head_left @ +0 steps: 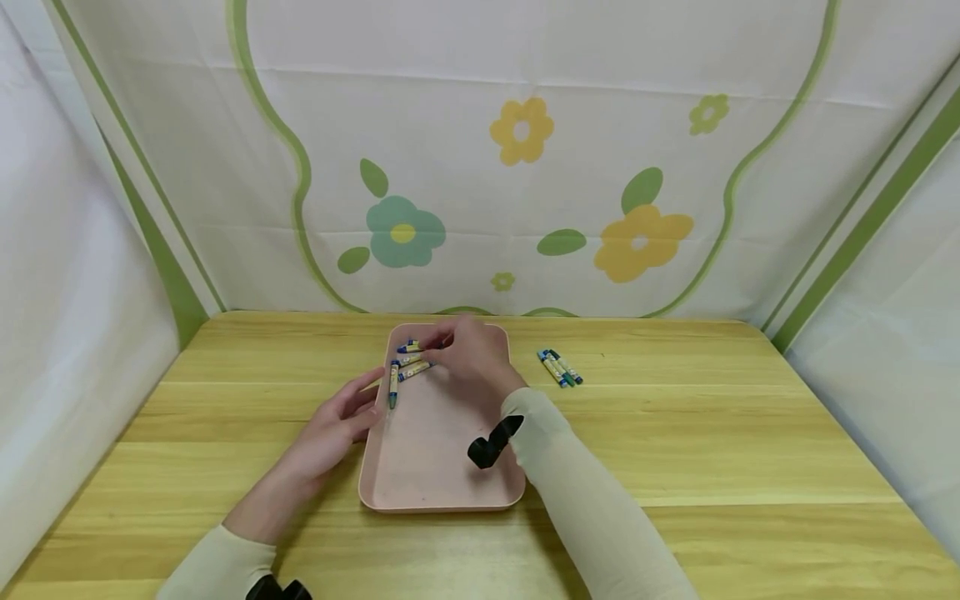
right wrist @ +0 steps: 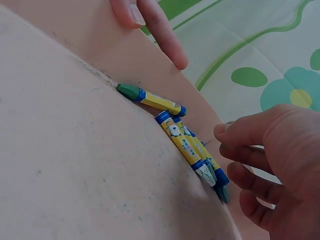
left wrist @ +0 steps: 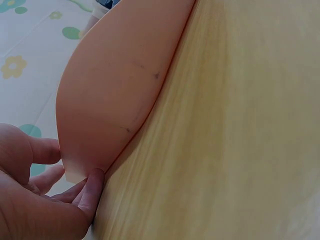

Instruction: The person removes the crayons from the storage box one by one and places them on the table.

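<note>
A pink tray (head_left: 420,467) lies on the table. Several crayons with yellow and blue wrappers gather at its far left; a green-tipped crayon (right wrist: 162,103) lies along the side wall, and a white-tipped crayon (right wrist: 182,142) rests against others, partly hidden. My left hand (head_left: 337,429) holds the tray's left edge, thumb at the rim and other fingers low against the outer wall (left wrist: 105,100). Over the tray's far end, my right hand (head_left: 472,354) hovers beside the crayons, fingers loosely bent. Nothing shows between its fingers (right wrist: 250,155) in the right wrist view.
On the wooden table (head_left: 712,450), right of the tray, a small group of crayons (head_left: 559,368) lies side by side. White cloth with printed flowers (head_left: 521,132) hangs behind the table, and plain white cloth borders both sides.
</note>
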`<state>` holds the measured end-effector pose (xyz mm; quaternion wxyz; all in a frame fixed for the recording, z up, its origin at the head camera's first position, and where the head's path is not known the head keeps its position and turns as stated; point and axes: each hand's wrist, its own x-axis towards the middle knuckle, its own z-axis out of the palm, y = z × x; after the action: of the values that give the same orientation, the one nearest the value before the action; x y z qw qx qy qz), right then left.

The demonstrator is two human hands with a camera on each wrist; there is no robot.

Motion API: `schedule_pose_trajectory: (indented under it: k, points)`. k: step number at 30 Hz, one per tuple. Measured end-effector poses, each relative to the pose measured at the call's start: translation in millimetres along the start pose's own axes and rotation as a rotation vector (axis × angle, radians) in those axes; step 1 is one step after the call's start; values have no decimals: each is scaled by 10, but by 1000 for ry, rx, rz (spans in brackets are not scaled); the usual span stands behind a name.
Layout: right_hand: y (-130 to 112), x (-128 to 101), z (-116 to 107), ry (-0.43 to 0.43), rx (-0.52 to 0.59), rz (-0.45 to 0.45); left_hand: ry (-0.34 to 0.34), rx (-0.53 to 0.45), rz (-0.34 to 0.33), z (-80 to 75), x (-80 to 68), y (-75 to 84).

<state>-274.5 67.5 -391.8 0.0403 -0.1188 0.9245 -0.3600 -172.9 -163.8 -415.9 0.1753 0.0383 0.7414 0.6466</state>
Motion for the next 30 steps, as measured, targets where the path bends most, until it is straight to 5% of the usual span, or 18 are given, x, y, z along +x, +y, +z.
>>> schedule_pose_trajectory:
  k: [7,30]
  points:
    - [15,11,34,-106,108,-63,-5,-7,4,6,-6,6]
    - [23,29,77,-177,1,-68,-1,2,-17,9,-11,25]
